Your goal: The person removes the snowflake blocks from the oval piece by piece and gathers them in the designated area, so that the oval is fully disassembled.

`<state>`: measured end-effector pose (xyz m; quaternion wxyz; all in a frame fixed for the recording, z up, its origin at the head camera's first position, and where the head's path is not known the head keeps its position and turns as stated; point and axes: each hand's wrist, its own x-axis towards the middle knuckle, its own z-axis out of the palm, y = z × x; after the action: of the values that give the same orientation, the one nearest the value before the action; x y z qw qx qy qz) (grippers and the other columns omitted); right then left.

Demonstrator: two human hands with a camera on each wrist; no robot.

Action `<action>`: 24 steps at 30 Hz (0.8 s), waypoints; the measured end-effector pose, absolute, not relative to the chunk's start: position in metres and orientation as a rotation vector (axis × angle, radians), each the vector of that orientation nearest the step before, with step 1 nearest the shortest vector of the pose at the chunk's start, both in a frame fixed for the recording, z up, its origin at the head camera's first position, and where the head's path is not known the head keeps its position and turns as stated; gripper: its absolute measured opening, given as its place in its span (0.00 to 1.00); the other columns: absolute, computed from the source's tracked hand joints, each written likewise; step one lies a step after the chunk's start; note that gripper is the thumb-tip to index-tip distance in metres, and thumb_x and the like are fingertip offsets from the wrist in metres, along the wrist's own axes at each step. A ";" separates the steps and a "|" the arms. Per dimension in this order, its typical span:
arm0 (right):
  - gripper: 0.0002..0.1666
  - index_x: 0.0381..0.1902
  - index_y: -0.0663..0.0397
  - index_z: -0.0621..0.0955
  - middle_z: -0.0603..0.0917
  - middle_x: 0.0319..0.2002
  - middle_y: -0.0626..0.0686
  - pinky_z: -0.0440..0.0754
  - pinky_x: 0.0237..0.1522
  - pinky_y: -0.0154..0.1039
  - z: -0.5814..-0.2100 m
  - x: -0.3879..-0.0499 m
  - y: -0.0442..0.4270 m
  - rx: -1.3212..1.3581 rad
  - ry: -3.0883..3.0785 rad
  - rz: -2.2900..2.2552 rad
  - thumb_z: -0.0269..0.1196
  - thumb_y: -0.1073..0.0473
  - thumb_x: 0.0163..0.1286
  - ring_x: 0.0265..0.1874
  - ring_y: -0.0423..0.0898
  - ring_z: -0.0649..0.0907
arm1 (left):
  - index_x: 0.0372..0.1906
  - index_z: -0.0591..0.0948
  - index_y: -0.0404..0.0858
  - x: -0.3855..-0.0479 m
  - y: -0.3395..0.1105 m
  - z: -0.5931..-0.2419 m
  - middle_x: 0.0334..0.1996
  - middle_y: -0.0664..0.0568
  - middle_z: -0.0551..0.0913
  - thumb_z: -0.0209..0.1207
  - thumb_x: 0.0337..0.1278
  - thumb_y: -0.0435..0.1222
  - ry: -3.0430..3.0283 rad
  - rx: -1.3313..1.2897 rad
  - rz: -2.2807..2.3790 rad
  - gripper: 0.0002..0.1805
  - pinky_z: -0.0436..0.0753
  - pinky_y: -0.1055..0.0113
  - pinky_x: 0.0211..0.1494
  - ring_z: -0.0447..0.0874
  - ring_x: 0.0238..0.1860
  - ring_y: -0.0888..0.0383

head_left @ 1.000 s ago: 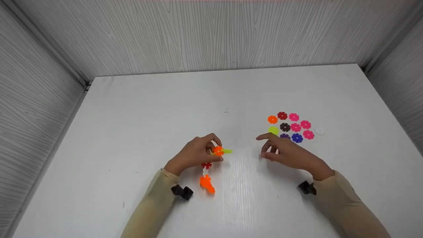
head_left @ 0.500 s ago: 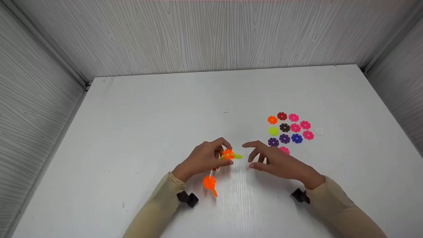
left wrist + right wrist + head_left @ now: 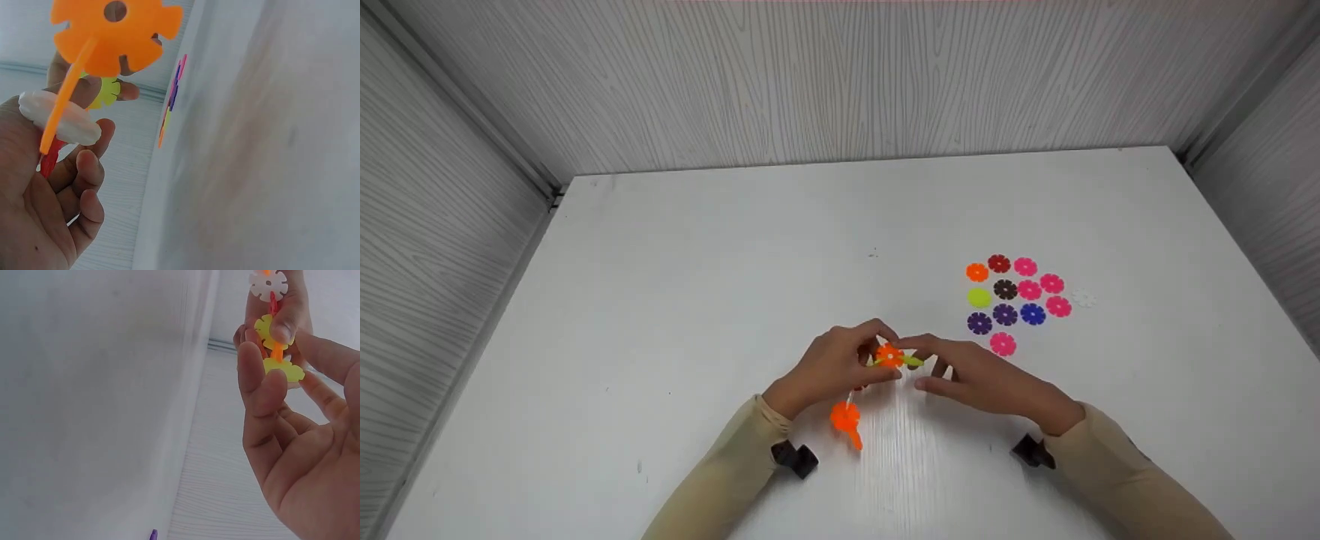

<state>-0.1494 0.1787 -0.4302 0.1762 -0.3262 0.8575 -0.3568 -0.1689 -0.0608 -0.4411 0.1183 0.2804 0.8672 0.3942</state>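
My left hand (image 3: pixel 840 364) pinches a chain of slotted plastic snowflake discs between thumb and index finger. At the pinch is an orange disc (image 3: pixel 889 355), with a yellow disc (image 3: pixel 284 371) sticking out from it to the right. Lower down the chain hang a red disc (image 3: pixel 50 158), a white disc (image 3: pixel 62 119) and an orange disc (image 3: pixel 115 34) with another orange one edge-on. My right hand (image 3: pixel 986 375) is beside the yellow disc, its fingers loosely bent around that end. Its thumb stands apart from the disc; whether a fingertip touches it is hard to tell.
Several loose discs lie flat on the white table (image 3: pixel 697 247) at the right, among them a blue disc (image 3: pixel 1033 314), a dark brown disc (image 3: pixel 1005 289) and a white disc (image 3: pixel 1084 298). Wood-grain panels (image 3: pixel 840 82) stand behind and at both sides.
My left hand has moved right with the chain. My right hand has come left from the loose discs to the chain's yellow end, uncovering purple and pink discs.
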 end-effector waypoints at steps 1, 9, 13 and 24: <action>0.32 0.69 0.38 0.66 0.80 0.56 0.51 0.81 0.39 0.33 -0.430 -0.149 0.179 -0.930 2.427 -1.012 0.61 0.54 0.69 0.38 0.42 0.83 | 0.49 0.79 0.49 -0.169 -0.060 -0.442 0.20 0.56 0.77 0.67 0.53 0.45 2.538 0.833 1.160 0.18 0.66 0.74 0.27 0.69 0.18 0.66; 0.22 0.62 0.48 0.75 0.83 0.52 0.51 0.81 0.40 0.32 -0.432 -0.151 0.179 -0.950 2.431 -1.044 0.59 0.57 0.70 0.38 0.44 0.81 | 0.48 0.81 0.51 -0.168 -0.058 -0.444 0.21 0.58 0.77 0.68 0.52 0.46 2.523 0.873 1.209 0.17 0.68 0.75 0.25 0.70 0.17 0.67; 0.16 0.56 0.47 0.79 0.85 0.45 0.51 0.80 0.40 0.32 -0.431 -0.150 0.177 -0.981 2.453 -1.084 0.58 0.59 0.71 0.37 0.42 0.79 | 0.47 0.81 0.50 -0.166 -0.058 -0.441 0.20 0.57 0.76 0.68 0.53 0.45 2.512 0.923 1.215 0.16 0.68 0.76 0.25 0.70 0.17 0.68; 0.15 0.50 0.57 0.81 0.84 0.32 0.53 0.79 0.32 0.27 -0.431 -0.144 0.174 -1.331 2.635 -1.096 0.62 0.68 0.65 0.27 0.38 0.75 | 0.47 0.79 0.44 -0.166 -0.060 -0.434 0.21 0.52 0.79 0.67 0.54 0.41 2.424 1.075 1.272 0.16 0.70 0.76 0.25 0.67 0.16 0.68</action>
<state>-0.1439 0.1738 -0.4311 -0.0035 -0.4227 0.8367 -0.3482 -0.1661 -0.0595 -0.4336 0.1000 0.3638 0.8201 0.4302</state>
